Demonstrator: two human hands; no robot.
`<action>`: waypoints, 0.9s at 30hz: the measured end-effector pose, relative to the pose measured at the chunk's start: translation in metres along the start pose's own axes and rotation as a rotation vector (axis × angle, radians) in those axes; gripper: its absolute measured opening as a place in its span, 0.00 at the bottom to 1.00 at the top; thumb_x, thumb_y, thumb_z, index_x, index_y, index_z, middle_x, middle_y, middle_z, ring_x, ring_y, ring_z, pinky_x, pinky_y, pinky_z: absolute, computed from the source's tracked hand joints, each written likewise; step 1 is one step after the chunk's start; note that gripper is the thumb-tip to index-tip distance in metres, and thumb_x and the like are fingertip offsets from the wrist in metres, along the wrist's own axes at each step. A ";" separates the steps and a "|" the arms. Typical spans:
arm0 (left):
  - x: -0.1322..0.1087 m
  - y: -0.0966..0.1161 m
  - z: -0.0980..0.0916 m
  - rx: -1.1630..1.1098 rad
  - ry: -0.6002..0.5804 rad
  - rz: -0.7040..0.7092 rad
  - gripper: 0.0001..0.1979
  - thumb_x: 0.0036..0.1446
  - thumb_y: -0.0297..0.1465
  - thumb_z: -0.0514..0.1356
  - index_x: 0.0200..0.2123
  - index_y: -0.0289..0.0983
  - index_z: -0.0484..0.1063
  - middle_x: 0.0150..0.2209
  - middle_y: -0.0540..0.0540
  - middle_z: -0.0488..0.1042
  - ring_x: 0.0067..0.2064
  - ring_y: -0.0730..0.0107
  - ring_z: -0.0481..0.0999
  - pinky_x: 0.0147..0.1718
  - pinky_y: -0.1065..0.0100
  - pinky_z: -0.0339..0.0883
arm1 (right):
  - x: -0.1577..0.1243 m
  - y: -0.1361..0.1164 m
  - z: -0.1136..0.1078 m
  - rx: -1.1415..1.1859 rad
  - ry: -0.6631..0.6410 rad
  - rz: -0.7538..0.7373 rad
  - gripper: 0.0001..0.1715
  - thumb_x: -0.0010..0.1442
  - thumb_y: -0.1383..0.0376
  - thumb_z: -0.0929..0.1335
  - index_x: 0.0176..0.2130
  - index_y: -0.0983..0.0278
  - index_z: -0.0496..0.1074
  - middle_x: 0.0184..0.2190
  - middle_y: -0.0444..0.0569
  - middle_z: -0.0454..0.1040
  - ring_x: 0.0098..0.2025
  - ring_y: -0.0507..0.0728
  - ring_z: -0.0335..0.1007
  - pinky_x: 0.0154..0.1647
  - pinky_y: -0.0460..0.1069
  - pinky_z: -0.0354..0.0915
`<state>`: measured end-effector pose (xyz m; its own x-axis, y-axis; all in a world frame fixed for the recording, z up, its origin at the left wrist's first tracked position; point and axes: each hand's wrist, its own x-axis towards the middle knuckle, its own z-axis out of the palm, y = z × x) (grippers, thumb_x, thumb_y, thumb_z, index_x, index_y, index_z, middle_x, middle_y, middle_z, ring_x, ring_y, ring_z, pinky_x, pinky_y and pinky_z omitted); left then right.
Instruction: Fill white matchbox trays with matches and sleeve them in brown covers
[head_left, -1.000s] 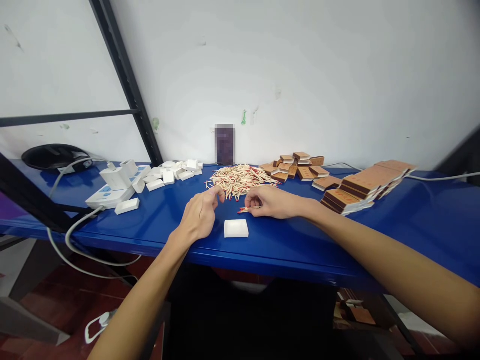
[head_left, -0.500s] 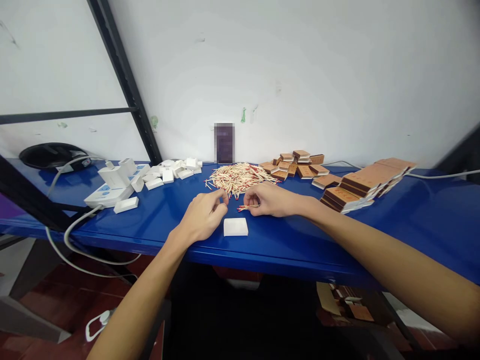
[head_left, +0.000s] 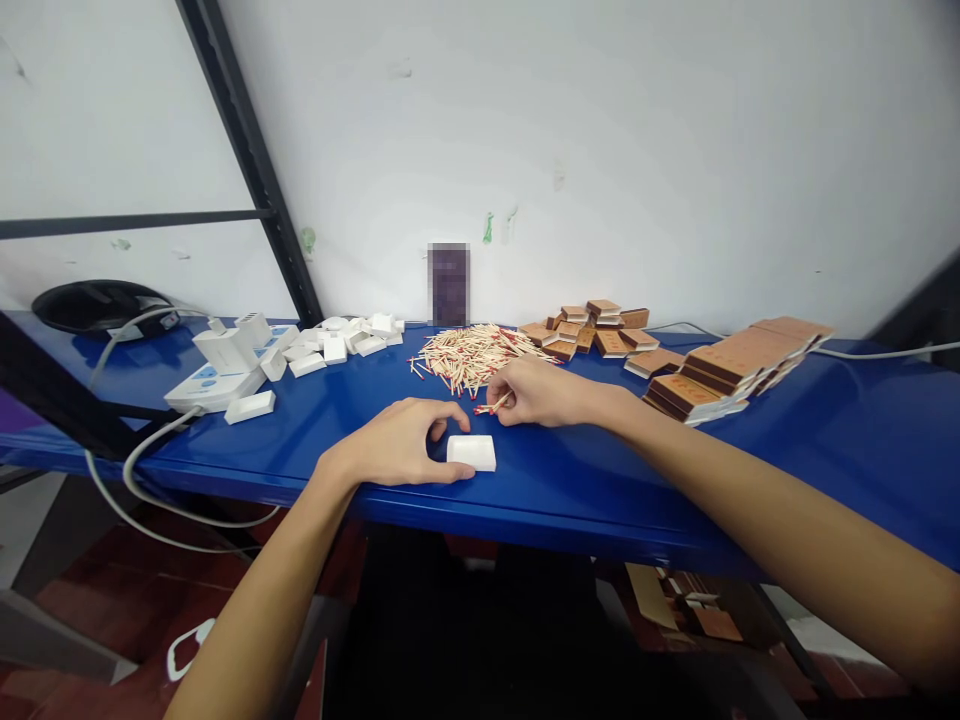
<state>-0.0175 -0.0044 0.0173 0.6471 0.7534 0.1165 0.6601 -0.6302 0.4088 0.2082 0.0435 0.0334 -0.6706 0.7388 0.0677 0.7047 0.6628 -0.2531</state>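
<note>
A white tray lies on the blue table near its front edge, open side up, between the person's two hands. The left hand curves around its left end, thumb and fingers spread apart: the thumb lies along the front edge, the forefinger arches over the back corner. Whether the thumb touches the tray cannot be told. The right hand, just behind and to the right, is pinched on a few matches, their red heads pointing left, clear of the tray.

Directly behind the hands is a loose pile of more matches, heads turned every way. To the right of the pile sits a jumbled heap of brown boxes, and farther right a long, leaning stack of the same kind. To the left is a heap of white trays; one spare tray lies apart, beside a power strip with a charger standing on it. A dark, pixelated panel stands upright behind the pile, against the pale wall. A black rack rises at the left.
</note>
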 end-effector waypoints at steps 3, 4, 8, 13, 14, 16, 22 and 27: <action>0.001 0.000 0.001 0.001 0.008 0.009 0.21 0.49 0.46 0.68 0.43 0.40 0.74 0.28 0.54 0.65 0.28 0.74 0.64 0.28 0.70 0.54 | 0.001 0.003 0.001 0.003 0.008 -0.003 0.07 0.50 0.74 0.69 0.31 0.68 0.78 0.24 0.44 0.74 0.26 0.50 0.65 0.30 0.46 0.57; 0.001 -0.001 0.001 0.000 0.011 0.010 0.20 0.50 0.45 0.67 0.42 0.40 0.74 0.27 0.55 0.65 0.28 0.74 0.63 0.28 0.70 0.54 | 0.001 0.004 0.001 0.007 0.010 -0.002 0.07 0.50 0.73 0.69 0.31 0.68 0.78 0.24 0.44 0.74 0.26 0.50 0.65 0.30 0.46 0.57; 0.002 -0.001 0.002 -0.005 0.018 -0.002 0.17 0.52 0.44 0.66 0.41 0.40 0.73 0.27 0.55 0.65 0.27 0.74 0.63 0.28 0.71 0.54 | 0.001 0.006 0.000 0.040 0.021 -0.002 0.07 0.49 0.73 0.69 0.31 0.68 0.78 0.23 0.43 0.74 0.25 0.50 0.64 0.29 0.46 0.57; 0.003 -0.001 0.004 0.006 0.032 -0.024 0.16 0.53 0.44 0.65 0.40 0.40 0.72 0.26 0.55 0.66 0.27 0.73 0.64 0.28 0.70 0.54 | 0.000 0.006 -0.006 0.099 0.039 -0.034 0.08 0.48 0.73 0.68 0.30 0.67 0.78 0.23 0.44 0.75 0.26 0.50 0.65 0.28 0.46 0.57; 0.003 -0.001 0.004 0.010 0.034 -0.029 0.16 0.54 0.45 0.65 0.40 0.40 0.72 0.26 0.55 0.66 0.27 0.73 0.64 0.28 0.70 0.54 | -0.001 0.005 -0.008 0.112 0.044 -0.040 0.08 0.48 0.72 0.68 0.30 0.67 0.78 0.24 0.44 0.75 0.26 0.51 0.66 0.28 0.46 0.58; 0.004 0.000 0.005 0.014 0.034 -0.045 0.17 0.54 0.46 0.65 0.40 0.40 0.71 0.26 0.55 0.67 0.26 0.73 0.65 0.27 0.70 0.54 | -0.004 0.002 -0.011 0.158 0.045 -0.062 0.08 0.49 0.71 0.69 0.31 0.67 0.78 0.25 0.45 0.76 0.27 0.51 0.67 0.28 0.46 0.58; 0.005 0.001 0.006 0.050 0.048 -0.055 0.19 0.55 0.48 0.63 0.38 0.39 0.70 0.27 0.54 0.70 0.26 0.72 0.66 0.27 0.69 0.52 | -0.009 -0.016 -0.012 0.247 -0.044 -0.178 0.07 0.51 0.68 0.70 0.32 0.66 0.79 0.24 0.43 0.76 0.26 0.50 0.67 0.28 0.46 0.58; 0.004 0.002 0.006 0.063 0.063 -0.038 0.21 0.56 0.52 0.61 0.36 0.39 0.69 0.27 0.53 0.71 0.28 0.71 0.67 0.28 0.69 0.53 | -0.007 -0.023 -0.007 0.182 -0.080 -0.179 0.08 0.54 0.69 0.70 0.35 0.66 0.81 0.26 0.45 0.78 0.28 0.51 0.69 0.29 0.46 0.59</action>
<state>-0.0113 -0.0035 0.0127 0.5969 0.7863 0.1595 0.7081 -0.6097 0.3561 0.1982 0.0237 0.0451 -0.8023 0.5946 0.0521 0.5244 0.7439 -0.4143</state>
